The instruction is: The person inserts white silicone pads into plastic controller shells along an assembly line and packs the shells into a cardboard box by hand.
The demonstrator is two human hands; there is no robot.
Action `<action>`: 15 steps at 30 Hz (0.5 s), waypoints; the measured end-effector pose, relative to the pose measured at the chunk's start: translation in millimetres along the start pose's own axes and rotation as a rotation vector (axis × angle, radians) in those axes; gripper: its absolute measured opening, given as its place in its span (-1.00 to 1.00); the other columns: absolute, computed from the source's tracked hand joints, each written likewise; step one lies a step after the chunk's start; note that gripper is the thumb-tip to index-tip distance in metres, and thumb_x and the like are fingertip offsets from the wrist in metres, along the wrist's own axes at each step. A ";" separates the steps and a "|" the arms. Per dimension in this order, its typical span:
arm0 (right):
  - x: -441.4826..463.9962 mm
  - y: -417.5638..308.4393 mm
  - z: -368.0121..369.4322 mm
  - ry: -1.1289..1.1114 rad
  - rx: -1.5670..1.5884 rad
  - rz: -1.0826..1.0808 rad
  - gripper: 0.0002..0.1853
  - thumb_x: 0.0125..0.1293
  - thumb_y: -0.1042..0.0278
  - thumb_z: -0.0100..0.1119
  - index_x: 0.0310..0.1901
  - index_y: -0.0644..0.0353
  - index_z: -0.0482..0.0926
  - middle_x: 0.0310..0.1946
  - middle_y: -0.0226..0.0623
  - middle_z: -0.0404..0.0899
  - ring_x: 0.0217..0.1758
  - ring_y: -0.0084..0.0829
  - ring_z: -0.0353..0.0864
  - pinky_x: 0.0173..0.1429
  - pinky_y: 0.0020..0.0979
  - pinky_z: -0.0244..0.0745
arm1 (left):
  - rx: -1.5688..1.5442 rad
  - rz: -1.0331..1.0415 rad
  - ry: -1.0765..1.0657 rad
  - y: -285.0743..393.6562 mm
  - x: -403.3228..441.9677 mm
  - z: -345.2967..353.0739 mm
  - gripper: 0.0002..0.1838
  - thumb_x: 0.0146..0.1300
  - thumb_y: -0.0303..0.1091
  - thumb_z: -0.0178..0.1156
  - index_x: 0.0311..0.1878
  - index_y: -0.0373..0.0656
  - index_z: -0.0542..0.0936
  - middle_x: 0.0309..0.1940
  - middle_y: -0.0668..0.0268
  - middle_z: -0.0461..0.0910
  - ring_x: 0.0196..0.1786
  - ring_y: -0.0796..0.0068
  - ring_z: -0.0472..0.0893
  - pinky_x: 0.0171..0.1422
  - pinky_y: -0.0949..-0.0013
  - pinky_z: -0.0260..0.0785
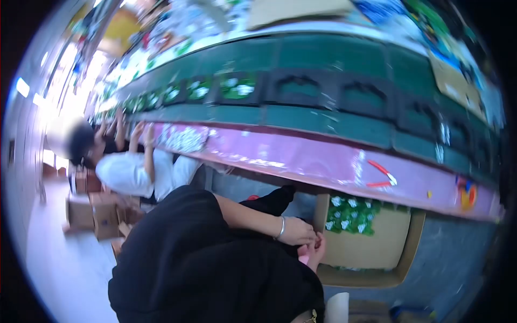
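My left hand (298, 231), with a silver bracelet at its wrist, is closed with the fingertips bunched against my right hand. My right hand (316, 252) is closed too, its fingers curled up to meet the left ones. Something pink shows at the right hand, too blurred to name. Whatever is between the fingers is hidden. Just beyond both hands stands an open cardboard box (401, 264), holding several green pieces (350, 215) with white marks on a cardboard sheet.
A green conveyor (328, 54) carries black frames (296, 89), some with green-and-white pieces (237, 86). Red-handled pliers (383, 176) lie on the pink ledge (301, 159), near a yellow-and-red object (467, 195). A co-worker in white (129, 172) sits left, beside cardboard boxes (102, 215).
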State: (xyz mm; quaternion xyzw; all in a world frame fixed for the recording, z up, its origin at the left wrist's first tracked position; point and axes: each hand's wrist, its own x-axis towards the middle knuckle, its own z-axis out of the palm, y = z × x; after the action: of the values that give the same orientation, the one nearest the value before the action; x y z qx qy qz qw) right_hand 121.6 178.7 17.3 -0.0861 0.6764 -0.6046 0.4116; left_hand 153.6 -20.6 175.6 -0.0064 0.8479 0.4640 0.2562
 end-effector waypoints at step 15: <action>227.5 -280.4 320.7 -0.177 -0.371 -0.390 -0.76 0.25 0.27 0.10 -0.17 0.27 0.56 -0.55 -0.45 0.46 -0.53 -0.68 0.37 -0.48 -0.61 0.32 | -0.297 -0.367 1.010 -174.9 -250.5 -144.4 -0.76 0.22 -0.35 0.05 -0.12 -0.27 0.52 -0.26 0.03 0.55 -0.16 0.10 0.55 -0.08 0.29 0.38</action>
State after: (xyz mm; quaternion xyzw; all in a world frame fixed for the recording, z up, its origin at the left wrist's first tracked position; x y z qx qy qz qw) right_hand 79.7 -271.9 186.0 -0.3409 0.7077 -0.5283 0.3224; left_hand 352.7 -291.2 212.0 -0.4116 0.7759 0.4655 -0.1092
